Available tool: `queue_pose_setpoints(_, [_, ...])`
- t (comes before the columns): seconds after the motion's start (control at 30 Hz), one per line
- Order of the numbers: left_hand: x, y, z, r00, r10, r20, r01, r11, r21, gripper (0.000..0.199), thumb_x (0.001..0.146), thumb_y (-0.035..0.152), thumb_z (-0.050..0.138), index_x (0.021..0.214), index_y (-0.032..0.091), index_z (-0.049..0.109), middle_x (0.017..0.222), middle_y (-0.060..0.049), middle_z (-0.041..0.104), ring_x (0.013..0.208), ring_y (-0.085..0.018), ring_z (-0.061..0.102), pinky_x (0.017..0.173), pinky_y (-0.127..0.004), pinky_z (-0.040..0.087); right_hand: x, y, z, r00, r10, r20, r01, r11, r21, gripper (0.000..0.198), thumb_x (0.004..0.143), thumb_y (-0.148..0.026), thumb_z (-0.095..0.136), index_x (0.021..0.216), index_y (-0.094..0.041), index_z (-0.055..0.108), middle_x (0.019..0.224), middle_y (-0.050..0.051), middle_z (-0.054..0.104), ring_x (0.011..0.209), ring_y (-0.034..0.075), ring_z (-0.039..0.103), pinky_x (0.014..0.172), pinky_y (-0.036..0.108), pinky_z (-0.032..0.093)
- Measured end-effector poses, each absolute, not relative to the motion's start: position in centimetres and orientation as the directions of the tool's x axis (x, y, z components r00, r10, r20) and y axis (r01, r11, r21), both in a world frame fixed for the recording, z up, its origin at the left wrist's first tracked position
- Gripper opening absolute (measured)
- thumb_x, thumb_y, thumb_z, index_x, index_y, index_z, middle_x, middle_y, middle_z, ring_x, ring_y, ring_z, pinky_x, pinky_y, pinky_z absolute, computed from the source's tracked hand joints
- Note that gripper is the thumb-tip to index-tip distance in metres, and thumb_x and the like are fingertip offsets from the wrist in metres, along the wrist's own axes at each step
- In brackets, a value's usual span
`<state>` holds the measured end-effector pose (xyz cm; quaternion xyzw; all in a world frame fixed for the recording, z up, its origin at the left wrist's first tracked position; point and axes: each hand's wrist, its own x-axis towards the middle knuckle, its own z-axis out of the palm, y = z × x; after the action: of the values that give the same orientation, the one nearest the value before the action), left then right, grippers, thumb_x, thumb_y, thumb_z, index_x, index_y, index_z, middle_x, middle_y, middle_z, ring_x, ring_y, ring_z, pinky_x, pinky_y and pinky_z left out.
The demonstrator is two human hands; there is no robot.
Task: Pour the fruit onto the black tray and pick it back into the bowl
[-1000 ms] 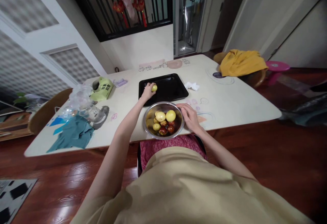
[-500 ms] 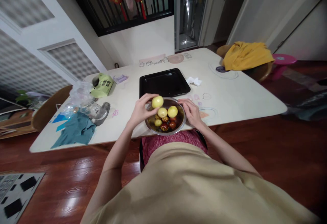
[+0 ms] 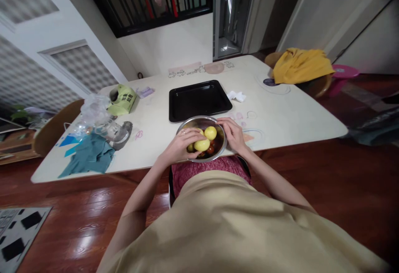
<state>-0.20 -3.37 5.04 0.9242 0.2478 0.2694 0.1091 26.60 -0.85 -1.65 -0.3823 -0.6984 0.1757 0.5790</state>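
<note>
A round metal bowl [image 3: 207,159] stands at the near edge of the table, holding several round fruits, some yellow, some dark red-brown. My left hand [image 3: 181,143] reaches into it from the left, its fingers closed around a smooth yellow fruit [image 3: 202,145]. Another yellow fruit [image 3: 210,133] lies beside it at the right, and others are partly covered by my fingers. Small red fruits [image 3: 211,148] show lower in the bowl. On the right side, my right hand [image 3: 233,135] grips the rim. Just beyond the bowl lies a black rectangular tray [image 3: 199,100].
Crumpled white tissue [image 3: 237,96] lies right of the tray. At the table's left are a green bag [image 3: 123,100], clear plastic [image 3: 97,111] and a teal cloth [image 3: 90,154]. A yellow garment [image 3: 302,67] hangs over a chair at the right.
My left hand has lowered from above the bowl's left rim into the bowl, rightward, with a yellow fruit in its fingers. My right hand stays on the rim. The view has shifted slightly.
</note>
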Motion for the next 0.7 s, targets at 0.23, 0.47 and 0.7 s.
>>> queue_pose_setpoints(0.23, [-0.3,-3.4,5.0,0.744,0.524,0.414,0.404,-0.847,0.346,0.047,0.094,0.027,0.075,0.14,0.031,0.067,0.137,-0.01,0.073,0.14,-0.031,0.063,0.116,-0.056,0.052,26.6,-0.8,-1.6,-0.033,0.747,0.664,0.335,0.635,-0.696,0.051,0.112,-0.057,0.037,0.106,-0.026,0.078,0.115,0.01,0.078,0.113,0.028,0.072,0.103,0.05,0.058])
queue_pose_setpoints(0.47, [-0.3,-3.4,4.9,0.737,0.513,0.439,0.351,-0.847,0.399,0.047,0.096,0.03,0.075,0.142,0.031,0.066,0.135,-0.011,0.073,0.141,-0.032,0.062,0.117,-0.059,0.052,26.6,-0.9,-1.6,-0.029,0.754,0.657,0.34,0.625,-0.702,0.05,0.112,-0.056,0.038,0.105,-0.027,0.078,0.116,0.01,0.077,0.113,0.027,0.072,0.102,0.049,0.058])
queue_pose_setpoints(0.7, [-1.8,-3.6,3.2,0.547,0.558,0.624,0.363,-0.83,0.424,0.041,0.101,0.033,0.071,0.142,0.029,0.066,0.137,-0.013,0.072,0.133,-0.03,0.066,0.114,-0.057,0.055,26.7,-0.9,-1.8,-0.035,0.749,0.661,0.337,0.632,-0.698,0.048,0.112,-0.054,0.039,0.105,-0.027,0.078,0.116,0.01,0.077,0.113,0.027,0.072,0.101,0.048,0.059])
